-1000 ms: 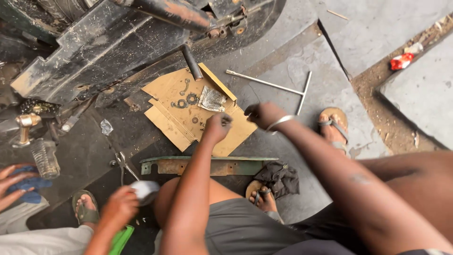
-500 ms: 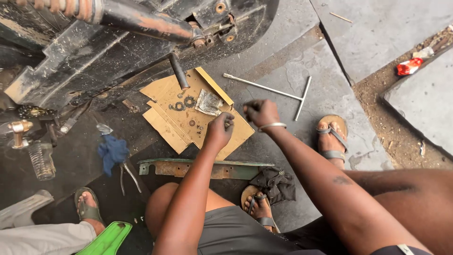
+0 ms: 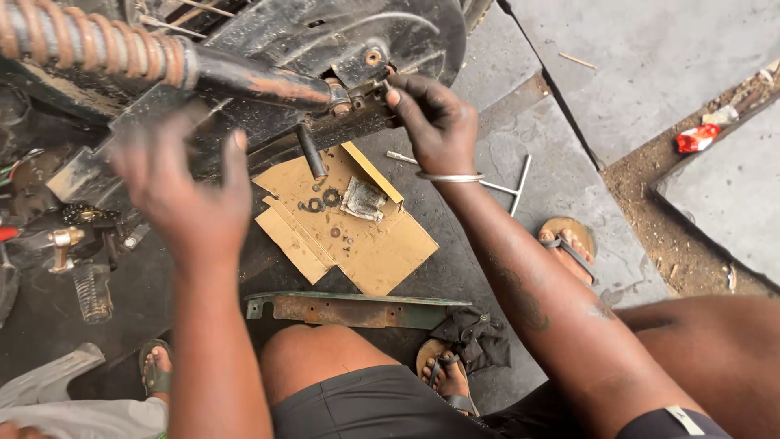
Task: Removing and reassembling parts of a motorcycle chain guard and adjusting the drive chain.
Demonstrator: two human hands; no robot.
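Currently | right hand [image 3: 435,122] pinching 1 small fastener [image 3: 387,84] at black frame bracket [image 3: 366,69], above cardboard's [image 3: 382,248] far edge | left hand [image 3: 191,199] blurred, fingers spread, empty | I'd judge: brace frame, seat it squarely, turn gently.

Head-worn view, steeply downward — close range

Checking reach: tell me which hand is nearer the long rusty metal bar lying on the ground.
Left. The left hand is raised, blurred, above and left of the rusty metal bar; the right hand is farther up, at the black machine.
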